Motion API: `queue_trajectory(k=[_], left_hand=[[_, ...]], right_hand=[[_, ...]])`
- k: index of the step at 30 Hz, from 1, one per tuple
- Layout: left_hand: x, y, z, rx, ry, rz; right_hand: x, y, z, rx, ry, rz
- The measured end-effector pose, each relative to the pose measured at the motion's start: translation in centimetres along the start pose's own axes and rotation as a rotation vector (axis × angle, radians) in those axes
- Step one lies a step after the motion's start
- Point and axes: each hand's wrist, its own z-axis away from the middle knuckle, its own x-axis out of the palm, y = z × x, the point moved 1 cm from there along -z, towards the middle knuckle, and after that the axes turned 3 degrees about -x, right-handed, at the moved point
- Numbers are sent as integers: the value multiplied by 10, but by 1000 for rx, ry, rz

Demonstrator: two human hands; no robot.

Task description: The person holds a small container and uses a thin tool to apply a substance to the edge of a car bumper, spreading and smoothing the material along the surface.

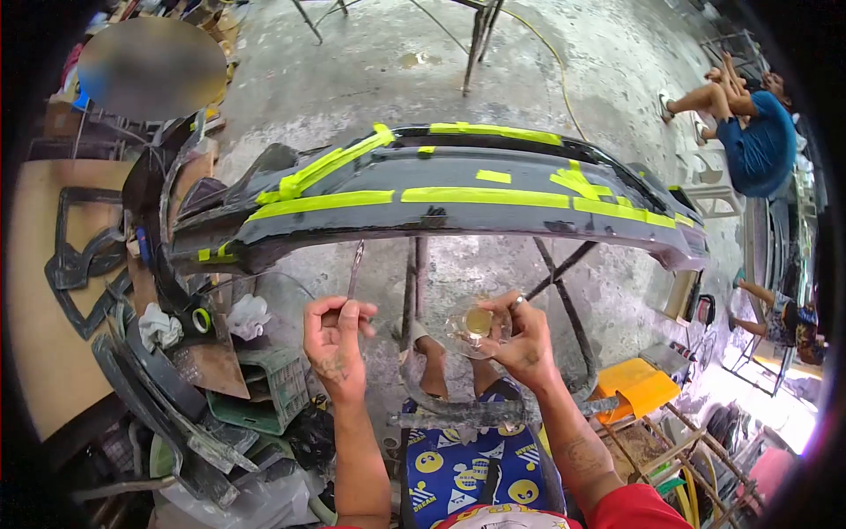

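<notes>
My left hand [339, 339] pinches a slim, stick-like tool [357, 266] between thumb and fingers, its tip pointing up toward the bumper's lower edge. In my right hand [522, 339] is a small clear plastic cup [478, 324] with yellowish liquid in it, gripped at the rim. Just beyond both hands a dark grey car bumper [352, 231] lies across a metal stand [577, 326]. Strips of bright yellow-green masking tape [485, 197] run along its length, and shorter pieces cross its upper face.
Black trim parts [154, 397], a green crate [286, 388] and crumpled paper [160, 326] crowd the left. An orange object [639, 388] and a wooden frame [679, 436] stand at lower right. A person in blue [758, 141] sits on a white chair [709, 181]; another person is farther down.
</notes>
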Motion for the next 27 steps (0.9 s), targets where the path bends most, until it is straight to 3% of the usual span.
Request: queue_trajectory(k=[1,4,10,17,22,24,27], left_hand=[[4,-1,5,-17,-22,-3],[22,-5,15,-21,-28,-52],[55,-18,30,-159,10,52],[82,-45,46,-368,96,534],[95,-32,58,-317,110,338],[94,-26,62,-277,63,49],[94,-28,63,-213,46,67]], right_hand=[[-4,-9,1,94,-2,-57],[-16,-10,5,123,7,-143],[-43,3,9,69,-1,-50],[-78,4,3,94,-42,-91],[-88,6,1,104,-73,-84],[-89,9,1,120,-85,-97],[-91,9,0,108,-99,-86]])
